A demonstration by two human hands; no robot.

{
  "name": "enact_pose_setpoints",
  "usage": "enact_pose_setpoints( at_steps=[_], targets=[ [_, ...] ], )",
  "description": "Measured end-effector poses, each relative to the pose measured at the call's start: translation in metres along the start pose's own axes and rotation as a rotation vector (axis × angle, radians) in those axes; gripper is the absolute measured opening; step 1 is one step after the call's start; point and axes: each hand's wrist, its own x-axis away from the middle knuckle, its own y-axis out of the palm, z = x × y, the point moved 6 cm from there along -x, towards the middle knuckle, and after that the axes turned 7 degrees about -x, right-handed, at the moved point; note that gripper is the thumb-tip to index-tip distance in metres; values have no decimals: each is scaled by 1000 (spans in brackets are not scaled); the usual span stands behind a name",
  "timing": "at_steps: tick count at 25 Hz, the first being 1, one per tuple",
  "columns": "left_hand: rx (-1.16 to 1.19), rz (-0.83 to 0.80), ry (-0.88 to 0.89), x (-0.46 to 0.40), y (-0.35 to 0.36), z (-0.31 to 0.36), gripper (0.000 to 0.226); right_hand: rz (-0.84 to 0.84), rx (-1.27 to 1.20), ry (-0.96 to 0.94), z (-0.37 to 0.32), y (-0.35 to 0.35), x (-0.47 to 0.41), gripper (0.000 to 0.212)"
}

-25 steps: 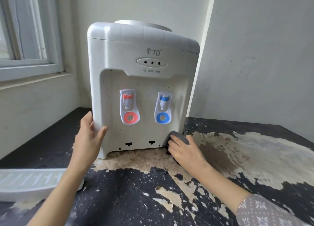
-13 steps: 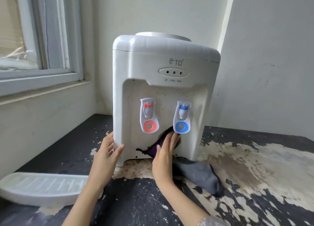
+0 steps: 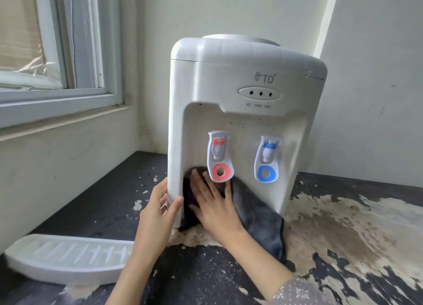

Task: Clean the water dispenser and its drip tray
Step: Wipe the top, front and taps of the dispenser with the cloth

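A white tabletop water dispenser (image 3: 231, 75) stands on a worn dark counter, with a red tap (image 3: 219, 156) and a blue tap (image 3: 267, 159) in its speckled front recess. My right hand (image 3: 212, 201) presses a dark grey cloth (image 3: 258, 215) flat against the lower left of the recess, fingers straight, just under the red tap. My left hand (image 3: 158, 210) holds the dispenser's lower left front corner, thumb on the front edge and fingers on the side. The white slotted drip tray (image 3: 66, 257) lies detached on the counter at the lower left.
The counter (image 3: 343, 236) has peeling dark paint and bare pale patches. A window and sill (image 3: 61, 107) run along the left wall. White walls meet in a corner close behind the dispenser.
My right hand has slid the cloth from the counter at the dispenser's lower right up into the recess and leftward under the red tap. The view has moved closer. My left hand keeps its hold.
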Motion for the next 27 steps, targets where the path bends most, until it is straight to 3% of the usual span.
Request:
enact_pose_setpoints(
  at_steps=[1, 4, 5, 9, 13, 17, 19, 21, 24, 25, 27],
  targets=[
    [8, 3, -1, 1, 0, 1, 48, 16, 9, 0, 6, -2, 0, 63],
    [43, -2, -7, 0, 0, 4, 41, 127, -78, 319, 26, -17, -16, 55],
    [60, -11, -18, -1, 0, 4, 39, 105, -72, 339, 23, -16, -20, 57],
    [114, -16, -55, -4, -1, -7, 51, 4, 34, -134, 7, 1, -4, 62],
    [112, -26, -61, -6, 0, -14, 55, -154, -135, -554, 28, -3, 22, 45],
    [115, -35, -78, -6, 1, -17, 55, -255, -126, -732, 58, -12, 40, 42],
    [126, -35, -76, -7, 0, -18, 54, -205, -109, -691, 70, -23, 44, 43],
    [138, -28, -72, -8, 0, -18, 53, -75, -132, -522, 75, -35, 39, 40],
    [210, -22, -95, -9, 1, -16, 46, 59, -175, -159, 62, -35, 14, 70],
    [254, -24, -107, -9, 1, -15, 42, 49, -187, -144, 47, -31, 8, 69],
    [335, -38, -110, -8, 1, -13, 45, 14, -190, -302, 14, -25, 11, 55]
  ],
)
